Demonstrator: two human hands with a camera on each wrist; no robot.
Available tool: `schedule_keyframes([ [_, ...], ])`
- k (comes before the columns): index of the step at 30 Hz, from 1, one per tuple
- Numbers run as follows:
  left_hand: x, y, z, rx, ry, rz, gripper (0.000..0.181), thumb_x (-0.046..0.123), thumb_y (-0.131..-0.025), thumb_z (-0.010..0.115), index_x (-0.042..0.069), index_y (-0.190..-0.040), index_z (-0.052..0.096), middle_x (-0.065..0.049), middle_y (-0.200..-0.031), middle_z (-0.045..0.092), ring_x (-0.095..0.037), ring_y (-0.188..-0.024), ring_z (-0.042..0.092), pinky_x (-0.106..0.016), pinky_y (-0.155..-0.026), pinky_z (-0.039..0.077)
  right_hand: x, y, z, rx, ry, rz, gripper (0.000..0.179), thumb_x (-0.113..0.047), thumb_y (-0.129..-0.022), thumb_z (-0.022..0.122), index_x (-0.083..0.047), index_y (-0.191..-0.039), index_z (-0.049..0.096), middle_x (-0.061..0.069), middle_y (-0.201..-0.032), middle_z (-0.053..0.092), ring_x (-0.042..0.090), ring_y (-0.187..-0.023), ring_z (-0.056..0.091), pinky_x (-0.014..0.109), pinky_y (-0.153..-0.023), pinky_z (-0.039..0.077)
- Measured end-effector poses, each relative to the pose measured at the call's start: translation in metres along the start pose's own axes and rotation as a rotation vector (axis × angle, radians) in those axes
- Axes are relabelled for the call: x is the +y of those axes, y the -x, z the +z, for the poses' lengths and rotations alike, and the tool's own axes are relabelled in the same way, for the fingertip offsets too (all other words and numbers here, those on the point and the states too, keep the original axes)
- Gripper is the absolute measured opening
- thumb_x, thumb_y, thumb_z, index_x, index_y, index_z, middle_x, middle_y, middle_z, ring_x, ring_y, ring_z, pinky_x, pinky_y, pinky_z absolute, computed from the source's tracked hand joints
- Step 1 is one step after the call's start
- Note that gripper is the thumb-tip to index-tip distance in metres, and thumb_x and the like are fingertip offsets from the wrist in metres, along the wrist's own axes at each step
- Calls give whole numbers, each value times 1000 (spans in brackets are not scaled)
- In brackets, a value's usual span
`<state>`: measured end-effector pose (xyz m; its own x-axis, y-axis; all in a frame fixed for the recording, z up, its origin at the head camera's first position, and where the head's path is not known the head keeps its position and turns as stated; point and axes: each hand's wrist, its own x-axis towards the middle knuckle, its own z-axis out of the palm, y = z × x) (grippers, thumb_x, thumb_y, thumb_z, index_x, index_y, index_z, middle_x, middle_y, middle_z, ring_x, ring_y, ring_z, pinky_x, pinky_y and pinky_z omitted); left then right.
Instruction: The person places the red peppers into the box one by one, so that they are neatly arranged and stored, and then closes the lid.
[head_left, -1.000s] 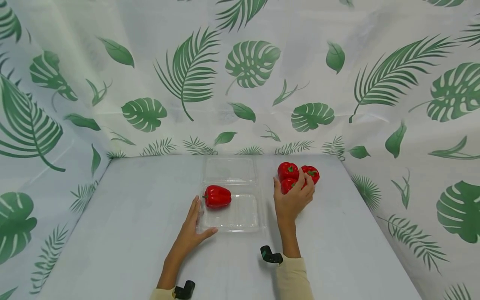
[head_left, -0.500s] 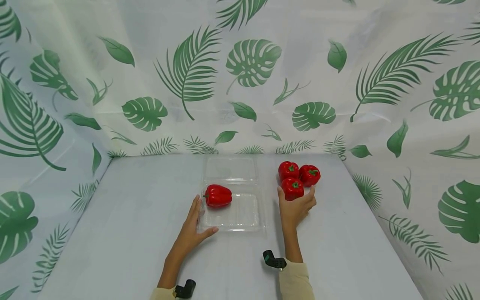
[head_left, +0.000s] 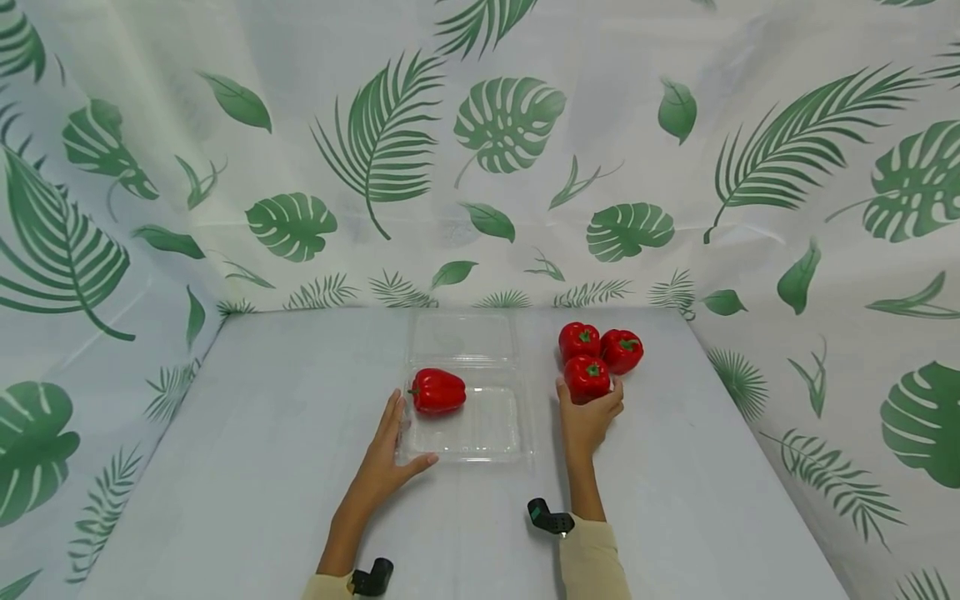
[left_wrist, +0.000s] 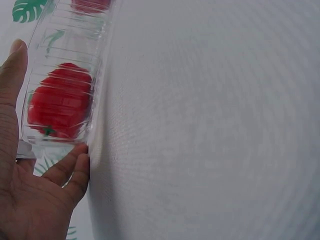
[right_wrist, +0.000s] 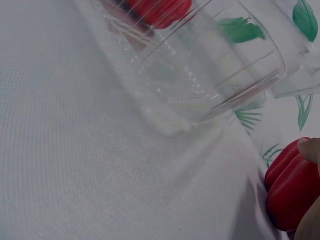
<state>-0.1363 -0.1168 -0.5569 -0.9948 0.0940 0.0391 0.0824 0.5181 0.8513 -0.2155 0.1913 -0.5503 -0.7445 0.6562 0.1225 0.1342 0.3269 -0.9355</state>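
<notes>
A clear plastic clamshell container (head_left: 465,433) lies with its lid (head_left: 462,335) folded back. Inside, at its left end, one red bell pepper (head_left: 438,391) rests on its side, green stem to the left. My left hand (head_left: 384,467) rests against the container's left front corner, thumb along the front and fingers up the left side; the left wrist view has fingertips (left_wrist: 80,150) touching its end wall. On the right, my right hand (head_left: 588,423) grips the nearest of three red bell peppers (head_left: 587,379) between thumb and fingers. That pepper's side also shows in the right wrist view (right_wrist: 295,187).
Two more red bell peppers stand right behind the gripped one, a left one (head_left: 579,340) and a right one (head_left: 622,351). The white table (head_left: 285,417) ends at a leaf-print curtain (head_left: 405,167) at the back and sides.
My right hand has drawn back from above the pepper cluster and closed its thumb and fingers round the front pepper. The left hand stays at the container.
</notes>
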Motion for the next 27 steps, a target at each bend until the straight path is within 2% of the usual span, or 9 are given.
schedule_keyframes([
  [7, -1, 0, 1, -2, -1, 1, 112, 44, -76, 80, 22, -159, 8, 8, -166, 3, -27, -152, 14, -50, -111, 32, 3, 1, 2, 7, 10, 7, 90, -33, -82, 77, -6, -148, 22, 21, -144, 31, 35, -137, 34, 61, -106, 41],
  [20, 3, -1, -1, -6, 1, 2, 110, 42, -77, 80, 22, -159, 10, 8, -166, 4, -27, -153, 14, -49, -112, 31, 3, -1, 1, 16, 28, -9, 83, -30, -83, 76, -9, -146, 26, 19, -145, 33, 35, -138, 35, 60, -109, 38],
  [27, 1, 0, 0, -4, 4, 10, 110, 44, -77, 80, 21, -159, 10, 7, -166, 4, -27, -153, 14, -49, -113, 30, 3, 0, -2, 49, -11, -36, 83, -27, -82, 77, -8, -145, 28, 16, -146, 35, 32, -139, 36, 59, -111, 37],
])
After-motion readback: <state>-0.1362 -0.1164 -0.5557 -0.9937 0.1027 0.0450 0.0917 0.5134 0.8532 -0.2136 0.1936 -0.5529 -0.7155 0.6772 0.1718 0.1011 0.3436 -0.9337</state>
